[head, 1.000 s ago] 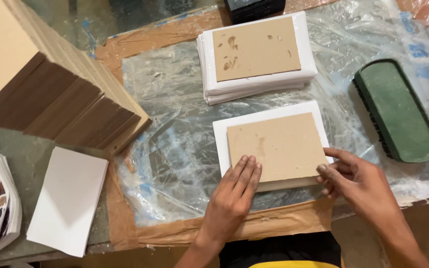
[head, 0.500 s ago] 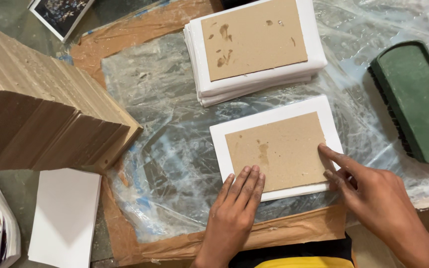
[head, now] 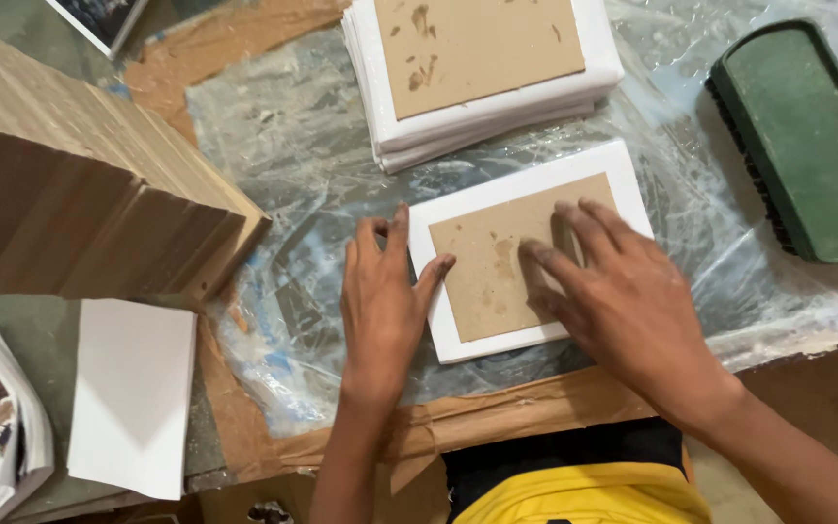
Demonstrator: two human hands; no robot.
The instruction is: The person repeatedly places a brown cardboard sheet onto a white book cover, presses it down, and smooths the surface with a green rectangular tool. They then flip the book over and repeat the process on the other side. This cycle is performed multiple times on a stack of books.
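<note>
my right hand (head: pixel 623 291) flat, fingers spread, pressing brown board (head: pixel 506 262) on white sheet (head: pixel 535 247) on plastic-covered worktop (head: pixel 273 146) | my left hand (head: pixel 380 291) open, steadying sheet's left edge | risk: uneven pressure skews board off-centre | vs earlier: right hand came from the corner onto board, left went to edge

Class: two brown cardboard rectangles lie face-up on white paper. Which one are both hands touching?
The nearer brown card, lying on a single white sheet, under the left hand and right hand. The other card tops a thick white stack, untouched.
</note>
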